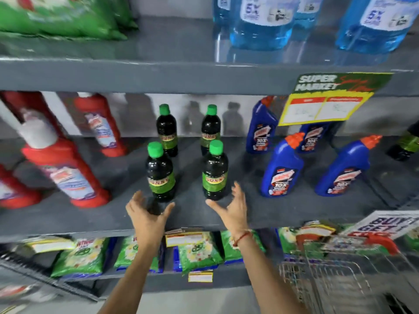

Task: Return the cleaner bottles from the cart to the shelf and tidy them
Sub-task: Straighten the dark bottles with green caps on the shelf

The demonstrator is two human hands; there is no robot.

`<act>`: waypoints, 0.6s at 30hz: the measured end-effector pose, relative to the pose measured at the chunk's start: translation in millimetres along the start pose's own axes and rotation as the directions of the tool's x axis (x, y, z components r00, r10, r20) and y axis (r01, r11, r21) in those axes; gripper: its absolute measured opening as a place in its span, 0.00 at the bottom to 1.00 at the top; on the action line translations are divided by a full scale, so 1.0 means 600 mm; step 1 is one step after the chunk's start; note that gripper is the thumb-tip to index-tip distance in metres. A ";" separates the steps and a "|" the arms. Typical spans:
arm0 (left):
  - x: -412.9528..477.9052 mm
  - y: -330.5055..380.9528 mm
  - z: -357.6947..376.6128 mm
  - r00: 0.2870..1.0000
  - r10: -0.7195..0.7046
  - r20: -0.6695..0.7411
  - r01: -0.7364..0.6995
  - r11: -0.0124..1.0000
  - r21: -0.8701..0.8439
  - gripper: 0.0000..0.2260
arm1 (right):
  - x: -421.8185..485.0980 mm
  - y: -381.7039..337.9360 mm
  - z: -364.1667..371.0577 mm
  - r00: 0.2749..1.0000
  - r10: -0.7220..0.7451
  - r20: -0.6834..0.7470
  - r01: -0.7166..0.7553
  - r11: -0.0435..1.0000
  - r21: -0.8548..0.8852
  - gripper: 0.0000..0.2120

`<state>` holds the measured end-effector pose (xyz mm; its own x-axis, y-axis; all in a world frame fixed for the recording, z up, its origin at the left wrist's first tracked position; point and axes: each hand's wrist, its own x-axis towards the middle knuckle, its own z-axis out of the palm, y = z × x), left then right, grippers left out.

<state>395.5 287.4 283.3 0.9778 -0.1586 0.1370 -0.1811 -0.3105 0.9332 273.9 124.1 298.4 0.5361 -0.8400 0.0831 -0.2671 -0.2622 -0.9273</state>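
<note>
Several dark cleaner bottles with green caps stand upright on the grey middle shelf: a front left one, a front right one, and two behind, one at back left and one at back right. My left hand hovers open just in front of the front left bottle, fingers spread, not touching it. My right hand is open beside and in front of the front right bottle, holding nothing. The wire cart is at the lower right.
Red cleaner bottles stand at the left of the shelf, blue bottles with orange caps at the right. Large blue liquid bottles fill the upper shelf. Green packets line the lower shelf. A yellow price tag hangs at the upper right.
</note>
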 end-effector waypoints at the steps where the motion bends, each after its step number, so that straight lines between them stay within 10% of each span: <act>1: 0.014 0.000 0.001 1.000 0.007 0.029 -0.008 0.999 0.043 0.41 | 0.010 -0.007 0.013 1.000 0.026 0.016 -0.026 1.000 -0.004 0.49; 13: 0.051 0.001 0.015 0.994 0.053 0.100 -0.073 0.976 0.207 0.29 | 0.040 0.008 0.051 0.996 -0.011 -0.091 0.000 0.993 -0.114 0.31; 18: 0.043 0.003 -0.018 0.980 0.024 0.197 -0.022 1.000 -0.015 0.37 | 0.020 0.003 0.043 0.990 -0.035 -0.134 0.025 0.997 -0.074 0.35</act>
<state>421.4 292.7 292.2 0.9332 -0.3474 0.0917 -0.2008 -0.2926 0.9349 300.9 125.7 288.4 0.4328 -0.8865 0.1638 -0.3122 -0.3178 -0.8953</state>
